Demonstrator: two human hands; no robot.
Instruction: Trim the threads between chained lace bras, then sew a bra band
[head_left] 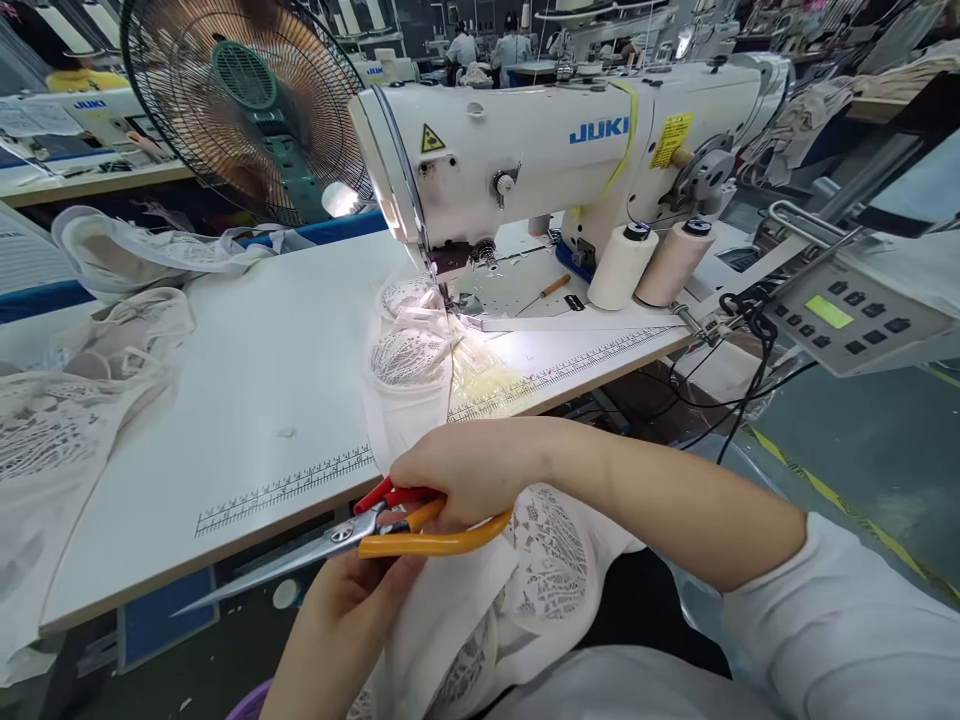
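My right hand [469, 470] is closed around the orange and red handles of a pair of scissors [352, 540], whose steel blades point left below the table's front edge. My left hand [352, 605] comes up from below and grips the white lace fabric [540, 565] just under the scissors. The fabric runs from my lap up over the table edge to the needle area of the white JUKI sewing machine [555, 150], where a lamp lights it.
A white work table [262, 360] carries printed rulers along its front edge. Two thread cones [649, 262] stand by the machine. A heap of lace pieces [82, 390] lies at left, a fan [247, 100] behind, a control panel [844, 315] at right.
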